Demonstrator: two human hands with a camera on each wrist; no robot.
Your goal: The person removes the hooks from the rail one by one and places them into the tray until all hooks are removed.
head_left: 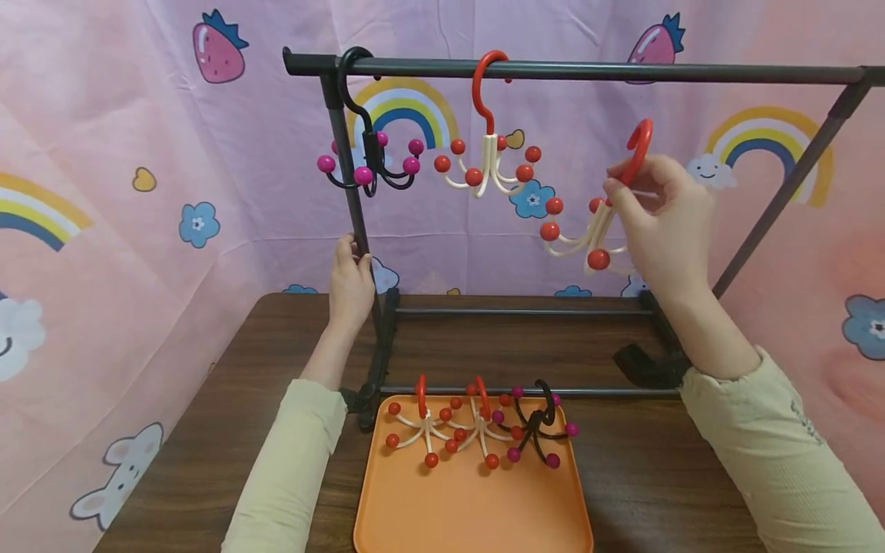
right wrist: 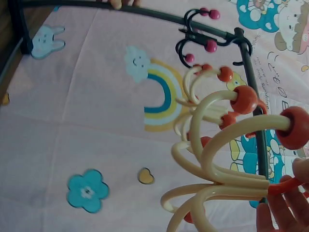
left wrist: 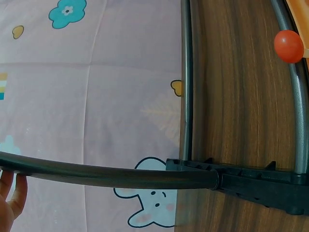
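My right hand (head_left: 671, 219) pinches the red hook (head_left: 640, 146) of a cream hanger (head_left: 600, 230) with several curved arms tipped by red balls. It hangs in the air below the rail and right of the other hangers, tilted; the hand hides some arms. In the right wrist view, the same cream hanger (right wrist: 227, 164) is close up beside the fingers (right wrist: 285, 205). My left hand (head_left: 351, 286) grips the left post (head_left: 354, 207) of the dark rack. On the rail (head_left: 574, 71) hang a black hanger (head_left: 373, 153) with magenta balls and a cream hanger (head_left: 489, 157) with a red hook.
An orange tray (head_left: 470, 507) stands on the brown wooden table (head_left: 228, 430) before the rack. Along its far side lie two cream hangers (head_left: 425, 430) and a black hanger (head_left: 536, 422). The rack's right post (head_left: 774, 200) slants behind my right arm. Patterned cloth (head_left: 276, 153) surrounds the table.
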